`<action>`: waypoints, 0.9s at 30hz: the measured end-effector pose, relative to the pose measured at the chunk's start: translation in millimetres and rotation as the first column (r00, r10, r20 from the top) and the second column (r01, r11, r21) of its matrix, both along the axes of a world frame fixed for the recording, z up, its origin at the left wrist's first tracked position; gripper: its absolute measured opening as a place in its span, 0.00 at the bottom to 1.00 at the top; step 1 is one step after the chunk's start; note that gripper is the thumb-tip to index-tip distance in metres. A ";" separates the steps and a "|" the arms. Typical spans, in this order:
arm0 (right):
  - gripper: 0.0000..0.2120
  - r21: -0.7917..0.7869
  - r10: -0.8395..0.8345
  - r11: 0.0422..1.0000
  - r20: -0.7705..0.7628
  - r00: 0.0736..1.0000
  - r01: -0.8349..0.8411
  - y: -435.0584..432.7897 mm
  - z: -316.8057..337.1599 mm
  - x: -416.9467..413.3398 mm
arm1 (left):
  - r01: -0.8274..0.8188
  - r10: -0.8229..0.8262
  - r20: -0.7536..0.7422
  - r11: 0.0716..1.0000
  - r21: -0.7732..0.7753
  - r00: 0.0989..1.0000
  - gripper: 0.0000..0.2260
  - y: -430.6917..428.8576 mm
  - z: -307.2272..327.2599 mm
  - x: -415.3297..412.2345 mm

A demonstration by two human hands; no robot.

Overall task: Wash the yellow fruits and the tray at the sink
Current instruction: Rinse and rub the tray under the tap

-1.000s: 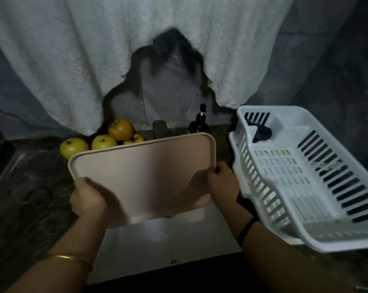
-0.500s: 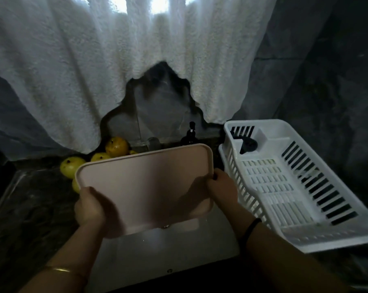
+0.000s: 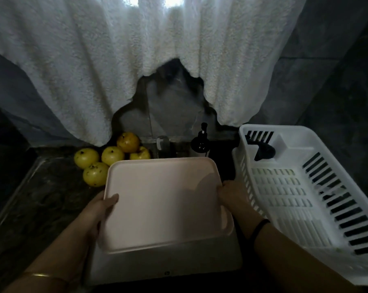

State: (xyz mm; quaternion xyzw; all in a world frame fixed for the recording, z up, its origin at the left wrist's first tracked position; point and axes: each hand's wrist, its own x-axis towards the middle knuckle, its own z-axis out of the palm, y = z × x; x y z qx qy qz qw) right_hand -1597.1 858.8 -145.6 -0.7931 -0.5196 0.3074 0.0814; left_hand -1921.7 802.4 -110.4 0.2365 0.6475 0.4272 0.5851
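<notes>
Gripped at both short edges: a pink tray (image 3: 164, 199), inner face up and toward the viewer, held over the white sink (image 3: 164, 263). Left hand (image 3: 98, 210) clamped on the left edge, thumb lying flat on the tray's upper face just inside the rim, the other fingers hidden beneath. Right hand (image 3: 234, 193) curled round the right edge near the far corner, fingertips out of sight behind the rim. Near long edge of the tray low over the basin; touching it or not, cannot tell. Far long edge up just in front of the tap (image 3: 163, 144) and the dark soap bottle (image 3: 201, 142).

Five yellow fruits (image 3: 112, 155) heaped on the dark desk (image 3: 41, 197) at far left of the sink, against the wall, one of them more orange and on top. Nearest fruit just beside the tray's far left corner, its right side cut off by the rim.

To the right, a white slatted dish rack (image 3: 305, 197), tilted, its left wall just beside the right hand: very little room there. More room on the left, with a broad stretch of dark desk showing between the fruits and the near edge. Above and behind, a white fluffy cloth (image 3: 115, 60) hanging down to just over the fruits and the rack's far corner.

A gold bangle (image 3: 41, 275) on the left wrist, a black band (image 3: 260, 226) on the right.
</notes>
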 end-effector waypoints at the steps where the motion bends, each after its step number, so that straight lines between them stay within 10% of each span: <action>1: 0.10 -0.050 0.019 0.999 -0.027 0.999 -0.020 1.6 -3.3 -0.5 | 0.036 -0.035 0.018 0.999 -0.021 0.999 0.15 -1.6 0.5 -2.0; 6: 0.22 -0.158 0.048 0.985 -0.113 0.992 -0.066 7.3 -20.2 -4.3 | 0.042 -0.040 0.156 0.999 -0.013 0.987 0.14 -9.6 -3.7 -3.5; 10: 0.07 0.131 -0.017 0.991 -0.107 0.994 0.031 33.2 13.9 -13.0 | 0.023 -0.021 0.218 1.000 -0.006 0.976 0.13 -7.6 -7.9 -5.3; 14: 0.16 0.360 -0.125 0.899 -0.336 0.934 0.250 93.1 52.5 -27.9 | 0.040 -0.038 0.240 0.999 -0.004 0.970 0.13 2.3 -11.1 -8.3; 18: 0.23 0.170 -0.329 0.764 -0.727 0.602 0.622 140.4 76.3 -37.5 | 0.053 -0.050 0.262 0.999 -0.004 0.964 0.12 9.9 -13.8 -11.9; 23: 0.21 -0.037 -0.324 0.905 -0.704 0.632 0.423 157.5 76.2 -54.2 | 0.049 -0.034 0.267 0.997 -0.052 0.963 0.14 17.0 -19.7 -24.0; 27: 0.18 -0.131 -0.374 0.873 -0.798 0.473 0.469 152.1 76.9 -66.0 | 0.069 -0.051 0.270 0.996 -0.059 0.961 0.14 21.9 -20.0 -24.4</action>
